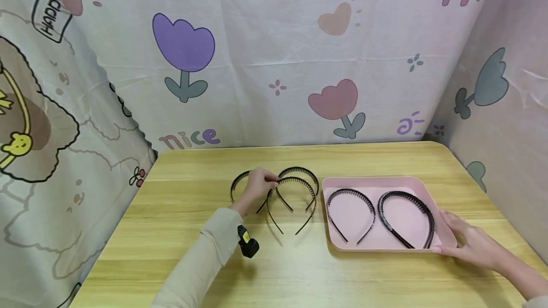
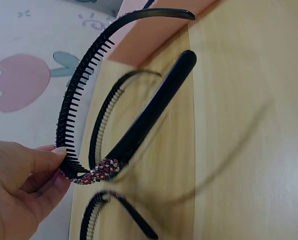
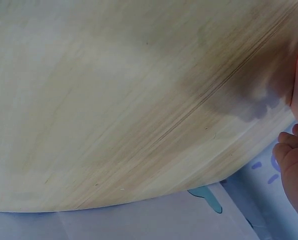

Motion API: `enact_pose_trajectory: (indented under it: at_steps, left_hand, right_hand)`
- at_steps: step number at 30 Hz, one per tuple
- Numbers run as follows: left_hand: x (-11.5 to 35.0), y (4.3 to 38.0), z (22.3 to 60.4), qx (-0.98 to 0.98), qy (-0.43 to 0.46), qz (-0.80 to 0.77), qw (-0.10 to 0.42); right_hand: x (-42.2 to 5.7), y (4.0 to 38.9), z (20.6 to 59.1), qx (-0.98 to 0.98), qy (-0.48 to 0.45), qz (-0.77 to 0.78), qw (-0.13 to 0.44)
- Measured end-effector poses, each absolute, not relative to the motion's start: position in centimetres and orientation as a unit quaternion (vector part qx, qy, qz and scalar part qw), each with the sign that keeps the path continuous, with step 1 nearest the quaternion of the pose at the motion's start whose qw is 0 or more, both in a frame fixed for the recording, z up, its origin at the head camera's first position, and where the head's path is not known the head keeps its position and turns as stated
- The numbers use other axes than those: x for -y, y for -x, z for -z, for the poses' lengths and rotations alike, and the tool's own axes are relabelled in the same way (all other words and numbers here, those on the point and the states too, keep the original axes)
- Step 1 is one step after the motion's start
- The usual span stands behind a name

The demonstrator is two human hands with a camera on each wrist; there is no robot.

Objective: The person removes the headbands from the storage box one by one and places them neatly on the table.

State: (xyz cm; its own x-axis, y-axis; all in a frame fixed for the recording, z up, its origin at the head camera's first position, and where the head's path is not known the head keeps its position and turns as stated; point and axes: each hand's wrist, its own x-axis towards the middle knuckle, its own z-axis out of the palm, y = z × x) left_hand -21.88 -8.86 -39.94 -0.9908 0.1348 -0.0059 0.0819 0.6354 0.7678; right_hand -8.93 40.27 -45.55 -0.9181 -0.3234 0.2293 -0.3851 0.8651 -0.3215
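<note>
Treat the wood-grain bench (image 1: pixel 192 270) as the working plane, between far edge and near. Steady the pink tray (image 1: pixel 372 183) toward its right edge. For that, use the right hand (image 1: pixel 471 241), thumb and fingers round the tray's near right corner, without bowing the wall. With the left hand (image 1: pixel 257 188), pinch lightly, thumb and fingertips closed on one shoulder of the held headband (image 2: pixel 153 107), seemingly raised off the bench, left of the tray's left rim. Watch for the thick headband (image 1: pixel 431 225) in the tray's right half (cannot tell if stacked) and the thin headband (image 1: pixel 351 190) in its left. Clear the two loose headbands (image 1: pixel 298 169) behind, nearer the bench's far edge, before any sideways move. Avoid rubbing the stones (image 2: pixel 101 171), probably loosened easily, or snagging the teeth (image 2: pixel 74 104).
</note>
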Motion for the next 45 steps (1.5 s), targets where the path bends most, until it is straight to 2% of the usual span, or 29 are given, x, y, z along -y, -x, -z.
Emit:
enact_pose_trajectory:
  at_steps: [8,15,30,45]
  left_hand:
    - [11.4,21.8,40.4,-0.919,-0.076,-0.386,0.018]
    - [13.9,22.1,40.4,-0.922,-0.089,-0.377,-0.021]
    - [19.6,21.9,40.7,-0.935,-0.069,-0.348,-0.028]
    - [24.0,22.0,40.9,-0.944,-0.067,-0.316,-0.061]
  right_hand:
    - [-40.2,8.6,46.0,0.962,-0.179,-0.186,0.085]
    - [-40.4,8.9,46.0,0.963,-0.180,-0.182,0.088]
    - [-40.4,9.0,45.8,0.963,-0.181,-0.179,0.089]
    - [-40.5,8.8,45.9,0.965,-0.167,-0.186,0.077]
